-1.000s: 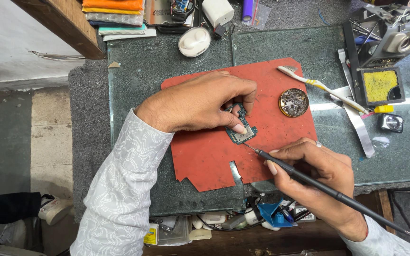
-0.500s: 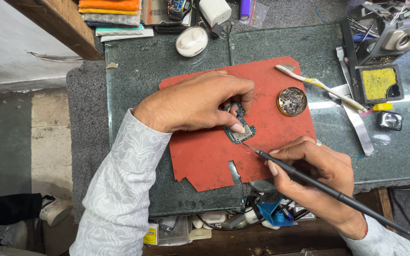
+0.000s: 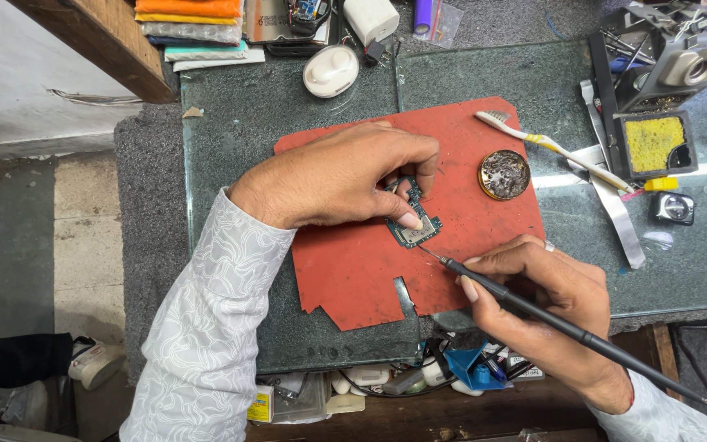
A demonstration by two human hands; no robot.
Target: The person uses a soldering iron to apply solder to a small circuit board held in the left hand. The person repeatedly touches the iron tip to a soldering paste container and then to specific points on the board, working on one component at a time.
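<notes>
- Our left hand (image 3: 345, 176) pinches a small green circuit board (image 3: 416, 227) with thumb and fingertips, pressing it flat against a red mat (image 3: 484, 221) on the glass-topped bench (image 3: 231, 164).
- Our right hand (image 3: 546, 307) grips a black soldering iron (image 3: 550, 319) like a pen, its tip touching the board's lower edge.
- A round brass tin (image 3: 504, 174) and a toothbrush (image 3: 550, 147) lie just beyond.

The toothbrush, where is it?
In the head view, the toothbrush lies on the right side of the table, its bristles on the red mat just above the round brass tin.
</notes>
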